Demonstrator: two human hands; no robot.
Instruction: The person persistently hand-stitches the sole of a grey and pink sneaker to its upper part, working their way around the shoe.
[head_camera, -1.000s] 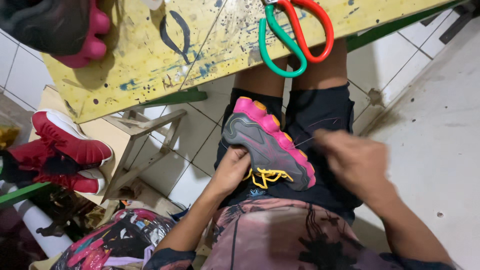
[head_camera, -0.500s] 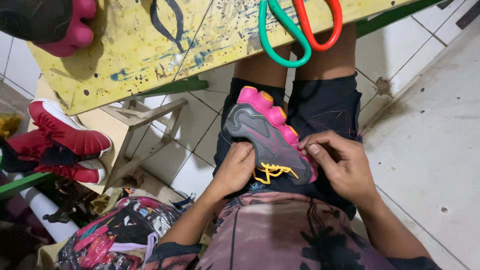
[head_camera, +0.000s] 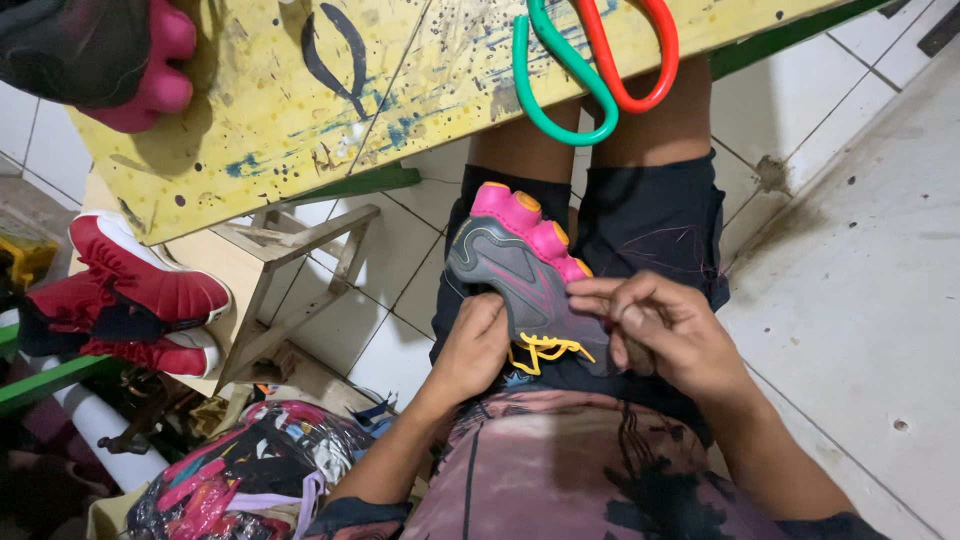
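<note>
A grey sneaker (head_camera: 520, 275) with a pink sole and yellow laces (head_camera: 541, 350) rests on my lap, toe pointing away from me. My left hand (head_camera: 473, 345) grips its near left side by the laces. My right hand (head_camera: 665, 325) is closed around the shoe's right edge, fingers pinched at the sole and upper. My dark shorts (head_camera: 650, 215) lie under the shoe.
A paint-stained yellow table (head_camera: 330, 110) stands just ahead, with red-and-green-handled scissors (head_camera: 590, 70) on it and another grey and pink shoe (head_camera: 110, 60) at its left corner. Red sneakers (head_camera: 130, 300) sit on a low wooden stool (head_camera: 290, 270) at left. A colourful bag (head_camera: 250, 480) lies below.
My right hand came in from the right and closed on the shoe's right side. The view shifted slightly; the shoe stayed on my lap with my left hand on it.
</note>
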